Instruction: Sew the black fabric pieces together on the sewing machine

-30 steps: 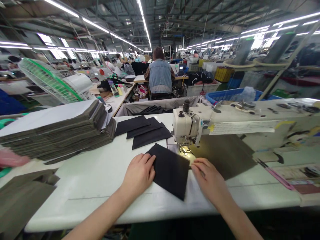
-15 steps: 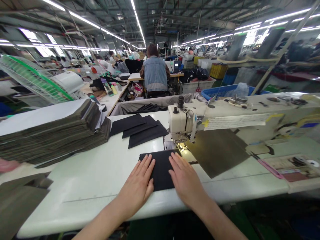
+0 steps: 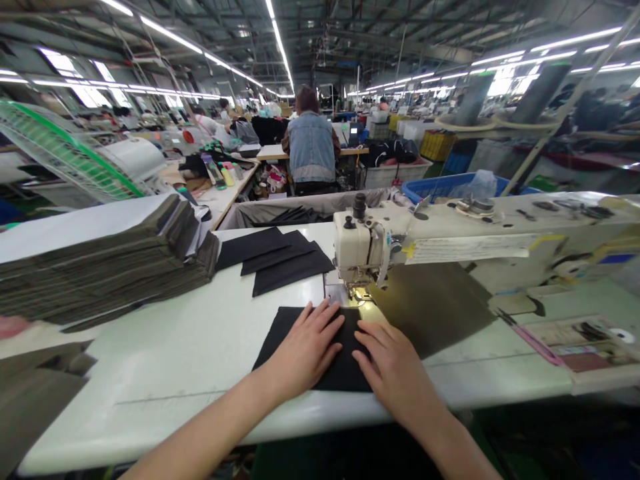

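A black fabric piece [image 3: 280, 337] lies flat on the pale sewing table [image 3: 200, 347], just in front of the sewing machine [image 3: 357, 243]. My left hand [image 3: 307, 347] rests flat across its middle, fingers stretched toward the presser foot [image 3: 360, 293]. At the piece's right side, my right hand [image 3: 393, 367] touches it with slightly bent, parted fingers. The fabric's far edge sits close to the presser foot but looks apart from it. To the right, a brown-olive sheet [image 3: 440, 300] lies under the machine arm. Several overlapping black pieces [image 3: 293, 270] lie behind my left hand.
A tall stack of dark olive pieces [image 3: 100, 273] stands at the left. Pink-handled snips [image 3: 537, 341] and a small parts tray [image 3: 593, 343] are at the right. Behind the table are a grey cloth-lined bin [image 3: 245, 217], a blue basket [image 3: 435, 185] and a seated person [image 3: 311, 147].
My left hand has slid right, from the black piece's left edge to its middle. The piece has turned slightly and come a little nearer me. My right hand has shifted right and nearer.
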Motion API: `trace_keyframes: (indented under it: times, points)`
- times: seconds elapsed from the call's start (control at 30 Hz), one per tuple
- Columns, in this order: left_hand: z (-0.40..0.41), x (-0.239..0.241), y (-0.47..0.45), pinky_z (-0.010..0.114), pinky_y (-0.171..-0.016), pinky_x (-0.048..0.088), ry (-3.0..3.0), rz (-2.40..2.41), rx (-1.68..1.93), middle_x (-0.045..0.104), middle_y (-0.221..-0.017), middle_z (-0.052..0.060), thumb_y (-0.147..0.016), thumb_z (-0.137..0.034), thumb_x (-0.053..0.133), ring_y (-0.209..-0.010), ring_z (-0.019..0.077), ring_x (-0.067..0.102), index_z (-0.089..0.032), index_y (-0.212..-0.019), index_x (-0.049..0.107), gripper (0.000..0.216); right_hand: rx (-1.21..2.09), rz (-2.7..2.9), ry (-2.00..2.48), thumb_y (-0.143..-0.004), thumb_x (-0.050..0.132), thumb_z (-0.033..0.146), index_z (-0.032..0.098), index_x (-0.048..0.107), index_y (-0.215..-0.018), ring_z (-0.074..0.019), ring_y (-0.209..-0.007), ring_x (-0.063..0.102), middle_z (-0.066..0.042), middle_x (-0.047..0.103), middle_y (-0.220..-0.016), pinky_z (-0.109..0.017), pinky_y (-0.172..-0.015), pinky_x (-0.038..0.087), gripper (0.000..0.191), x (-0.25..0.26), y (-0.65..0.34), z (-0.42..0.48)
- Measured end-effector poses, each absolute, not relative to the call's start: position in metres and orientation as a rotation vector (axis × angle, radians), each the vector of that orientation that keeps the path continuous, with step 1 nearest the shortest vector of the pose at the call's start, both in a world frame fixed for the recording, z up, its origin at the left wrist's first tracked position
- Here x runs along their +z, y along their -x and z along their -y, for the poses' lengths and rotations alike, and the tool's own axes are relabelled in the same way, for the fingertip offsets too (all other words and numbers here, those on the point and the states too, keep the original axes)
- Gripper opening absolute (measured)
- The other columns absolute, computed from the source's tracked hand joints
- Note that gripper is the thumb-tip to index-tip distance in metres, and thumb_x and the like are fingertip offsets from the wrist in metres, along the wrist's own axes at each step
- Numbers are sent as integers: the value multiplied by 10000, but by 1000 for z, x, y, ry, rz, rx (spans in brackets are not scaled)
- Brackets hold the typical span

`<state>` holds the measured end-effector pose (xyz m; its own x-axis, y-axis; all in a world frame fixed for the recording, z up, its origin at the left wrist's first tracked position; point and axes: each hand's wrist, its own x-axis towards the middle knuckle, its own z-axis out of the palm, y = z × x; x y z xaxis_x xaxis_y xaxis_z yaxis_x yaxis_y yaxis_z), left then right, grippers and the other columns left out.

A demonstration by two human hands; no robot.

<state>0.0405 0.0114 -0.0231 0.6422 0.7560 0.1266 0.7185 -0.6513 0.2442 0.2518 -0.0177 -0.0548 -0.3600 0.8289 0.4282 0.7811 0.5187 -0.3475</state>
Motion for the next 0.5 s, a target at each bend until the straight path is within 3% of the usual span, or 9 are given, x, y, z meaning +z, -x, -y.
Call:
trace_keyframes:
  times: [0.27,0.5]
  points:
    - [68,-19,-43,483,-1238,264,-2674,-1060,299,409,-1566,159,-971,-174,462,-1510,290,254,-89,-1439,487,476,272,2199,1195,-926,488,188,199,688,-1031,-266,-987,627,-107,694,-1042,-443,-905,502,226,-54,-255,-30]
    - [90,-22,-19,476,-1188,372,-2593,-1182,353,397,-1566,189,-945,-112,449,-1508,298,257,-73,-1471,427,527,558,2158,1472,-827,565,276,209,669,-911,-234,-823,632,-56,652,-854,-340,-719,474,150,-56,-258,-49]
